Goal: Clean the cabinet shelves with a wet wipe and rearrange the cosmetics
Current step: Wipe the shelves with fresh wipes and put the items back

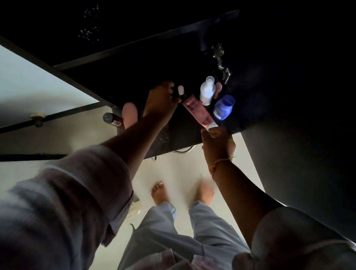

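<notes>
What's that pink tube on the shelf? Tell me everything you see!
The pink tube looks like soft, shiny plastic, with dark writing near its flat crimped end and a white cap. It seems to lie slanted on the dark shelf, cap towards the front edge. The right hand pinches the cap end. A white bottle and blue bottle stand just behind.

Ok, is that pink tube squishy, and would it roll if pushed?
Probably squishy: the pink tube looks like soft plastic. It likely won't roll, since its far end is pressed flat. It seems light, as the right hand pinches it by the cap alone.
</notes>
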`<state>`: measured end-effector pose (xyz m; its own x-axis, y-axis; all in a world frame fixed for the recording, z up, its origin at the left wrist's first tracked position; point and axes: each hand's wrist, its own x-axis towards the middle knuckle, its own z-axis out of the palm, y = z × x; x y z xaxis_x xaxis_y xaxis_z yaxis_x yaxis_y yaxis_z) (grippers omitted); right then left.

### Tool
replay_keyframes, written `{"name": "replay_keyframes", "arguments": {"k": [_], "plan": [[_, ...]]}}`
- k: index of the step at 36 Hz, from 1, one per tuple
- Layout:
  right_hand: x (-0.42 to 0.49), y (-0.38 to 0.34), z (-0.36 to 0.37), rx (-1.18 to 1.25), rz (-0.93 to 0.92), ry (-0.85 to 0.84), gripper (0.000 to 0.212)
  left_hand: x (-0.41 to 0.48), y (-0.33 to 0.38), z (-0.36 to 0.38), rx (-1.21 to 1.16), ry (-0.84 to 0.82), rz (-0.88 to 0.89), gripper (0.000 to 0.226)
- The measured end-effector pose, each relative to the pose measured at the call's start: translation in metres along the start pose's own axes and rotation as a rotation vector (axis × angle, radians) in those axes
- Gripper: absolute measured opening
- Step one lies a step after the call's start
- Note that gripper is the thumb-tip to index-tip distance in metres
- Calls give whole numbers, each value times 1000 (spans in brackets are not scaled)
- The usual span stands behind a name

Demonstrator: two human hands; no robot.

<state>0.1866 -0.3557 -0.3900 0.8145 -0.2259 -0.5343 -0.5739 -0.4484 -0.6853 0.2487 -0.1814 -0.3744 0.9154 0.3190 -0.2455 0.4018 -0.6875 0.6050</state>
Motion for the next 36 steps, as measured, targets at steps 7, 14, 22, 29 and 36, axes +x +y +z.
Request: {"name": "replay_keyframes", "arguments": {"k": [7,14,22,29,36], "plan": [[-17,-19,10,-155,-124,-50,20,-51,-6,-27,12,139,98,30],[-41,-38,28,-238,-438,-210,15,-100,-34,-75,-47,269,112,18],[-63,-43,52,-342,-577,-478,29,-137,-104,-103,27,289,-78,22],[-74,-43,75,-528,-706,-515,42,-145,-131,-91,-33,107,-203,29],[-76,-48,88,-625,-788,-406,39,-134,-130,-69,-125,92,-292,29]]}}
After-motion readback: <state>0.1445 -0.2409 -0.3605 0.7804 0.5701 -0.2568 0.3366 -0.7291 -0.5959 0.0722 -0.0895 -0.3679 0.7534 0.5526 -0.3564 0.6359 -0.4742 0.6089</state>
